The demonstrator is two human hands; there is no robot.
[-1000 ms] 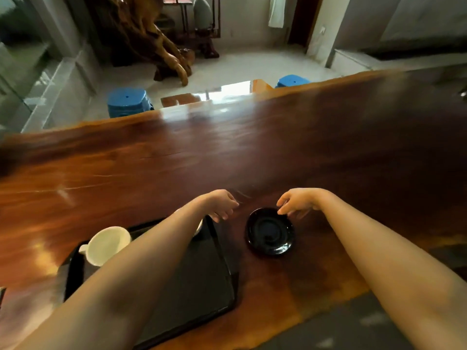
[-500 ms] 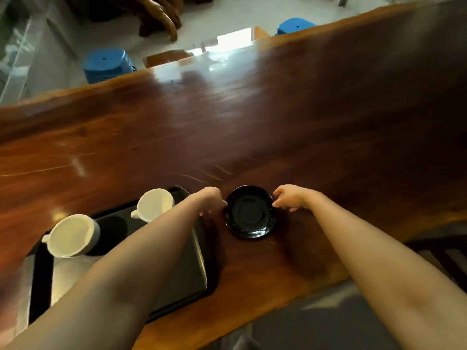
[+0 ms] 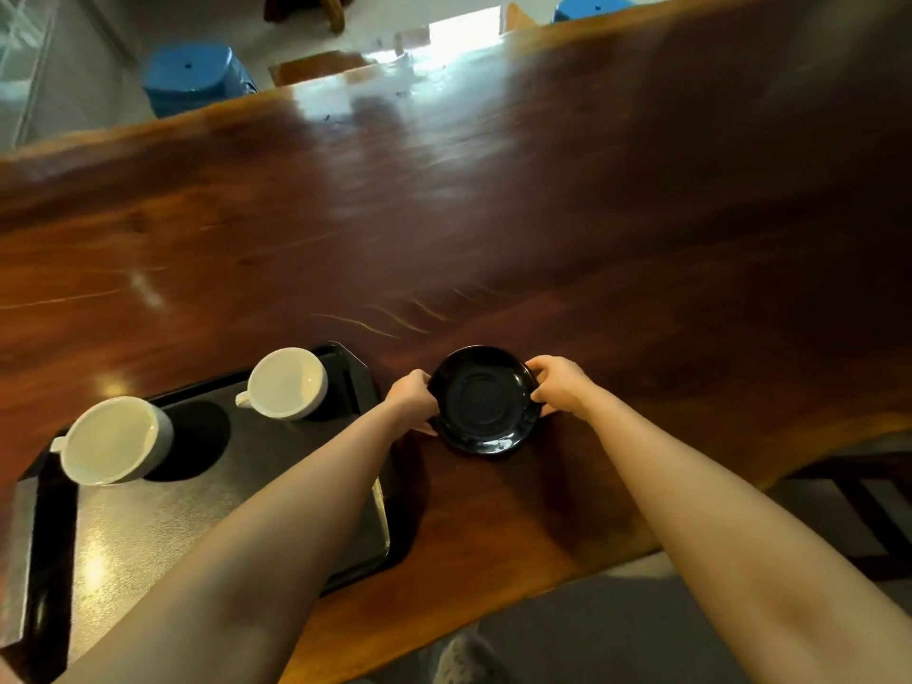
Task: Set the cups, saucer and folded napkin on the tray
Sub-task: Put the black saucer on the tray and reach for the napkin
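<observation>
While two cups (image 3: pixel 287 383) (image 3: pixel 114 440) stand on the tray (image 3: pixel 207 501), the left hand (image 3: pixel 411 398) and right hand (image 3: pixel 560 386) pinch opposite rims of the saucer (image 3: pixel 484 400) on the table (image 3: pixel 493 214).

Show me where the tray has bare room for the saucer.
The tray is bare near the person, below both white cups. The far strip is crowded with cups. The left forearm crosses the right side.

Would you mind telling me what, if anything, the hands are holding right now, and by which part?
Both hands grip the round glossy black saucer by its rim: left hand on its left edge, right hand on its right edge.
</observation>
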